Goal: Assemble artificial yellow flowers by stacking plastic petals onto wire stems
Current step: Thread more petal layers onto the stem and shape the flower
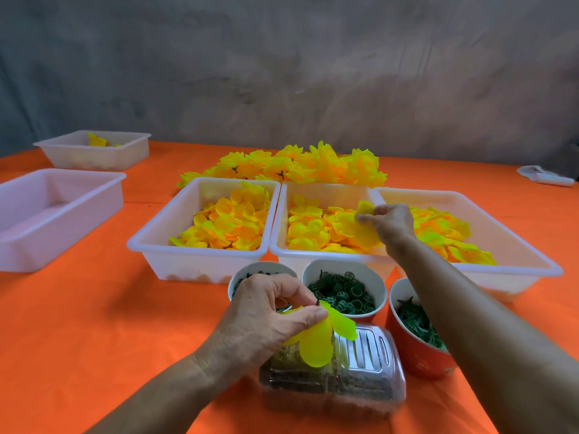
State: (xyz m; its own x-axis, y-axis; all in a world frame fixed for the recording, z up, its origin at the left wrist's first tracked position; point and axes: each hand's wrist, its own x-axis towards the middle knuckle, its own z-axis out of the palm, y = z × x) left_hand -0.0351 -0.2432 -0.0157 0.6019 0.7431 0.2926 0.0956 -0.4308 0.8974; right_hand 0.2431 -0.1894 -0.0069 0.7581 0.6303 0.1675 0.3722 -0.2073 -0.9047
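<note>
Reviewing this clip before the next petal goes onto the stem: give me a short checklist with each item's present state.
1. Left hand holds the stem with petal: ok.
2. Stem tip exposed above that petal: ok.
3. Right hand pinches a new petal over the middle tray: ok.
4. Only one petal picked: cannot tell.
5. New petal's centre hole visible: cannot tell.

Small craft workshop, piecework setup: bench (94, 324) under orange cloth, white plastic trays (200, 261) sorted with loose yellow petals (225, 220), paper cups (376, 283) of green fittings, pile of finished flowers (297, 166) behind, bare grey wall (282, 73).
</note>
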